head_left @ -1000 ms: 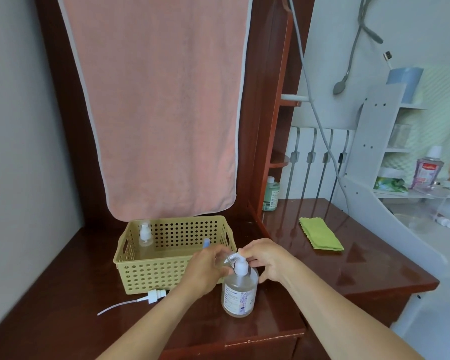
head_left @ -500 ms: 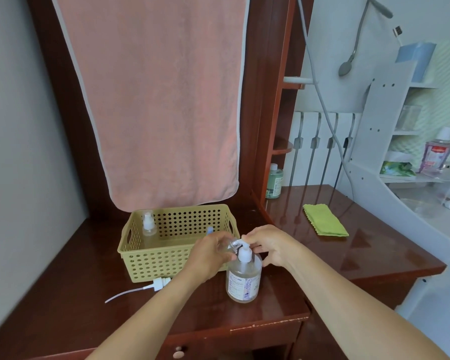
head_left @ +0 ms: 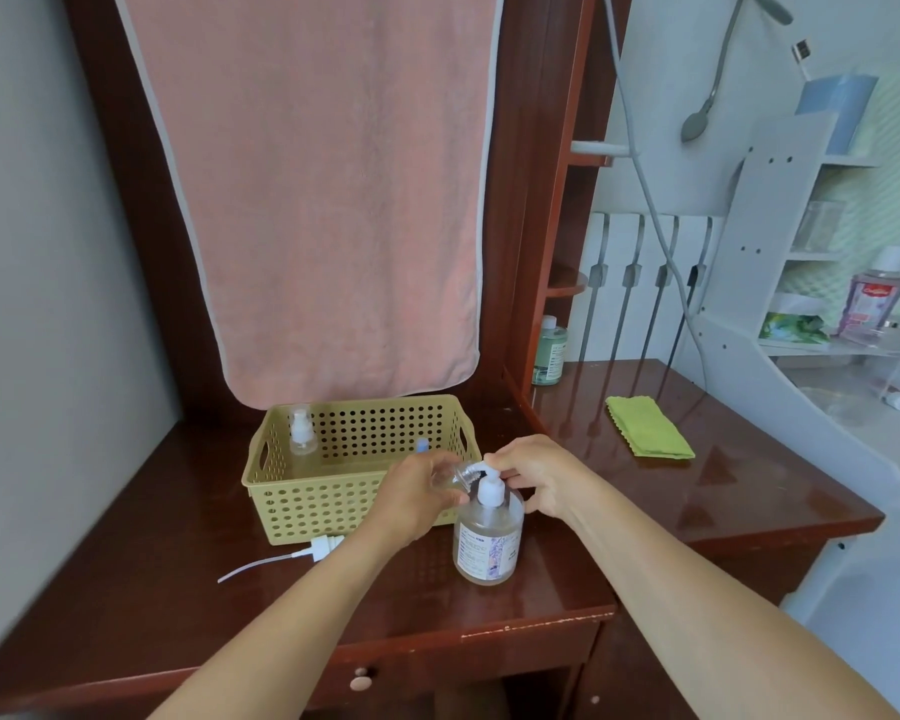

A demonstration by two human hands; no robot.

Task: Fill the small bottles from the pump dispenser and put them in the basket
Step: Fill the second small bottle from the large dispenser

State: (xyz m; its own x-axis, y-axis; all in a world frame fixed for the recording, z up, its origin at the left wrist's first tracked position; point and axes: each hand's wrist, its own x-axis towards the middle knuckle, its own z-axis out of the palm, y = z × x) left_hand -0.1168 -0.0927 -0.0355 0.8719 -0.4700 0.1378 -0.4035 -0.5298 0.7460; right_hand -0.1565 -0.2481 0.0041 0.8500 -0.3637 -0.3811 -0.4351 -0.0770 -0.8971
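A clear pump dispenser (head_left: 488, 543) with a white pump head stands on the dark wooden desk in front of the yellow perforated basket (head_left: 302, 491). My left hand (head_left: 417, 493) grips a small clear bottle (head_left: 455, 478), tilted with its threaded neck against the pump's spout. My right hand (head_left: 533, 478) rests on top of the pump head, fingers curled over it. One small clear spray bottle (head_left: 302, 433) stands in the basket's back left corner. A blue-capped item (head_left: 423, 445) shows in the basket behind my left hand.
A loose white spray cap with a long tube (head_left: 302, 553) lies on the desk in front of the basket. A green cloth (head_left: 648, 426) lies to the right. A pink towel (head_left: 323, 200) hangs behind. A green bottle (head_left: 549, 350) stands by the shelf post.
The view shifted slightly; both hands stay at the pump, the left holding the small bottle at the spout and the right on the pump head.
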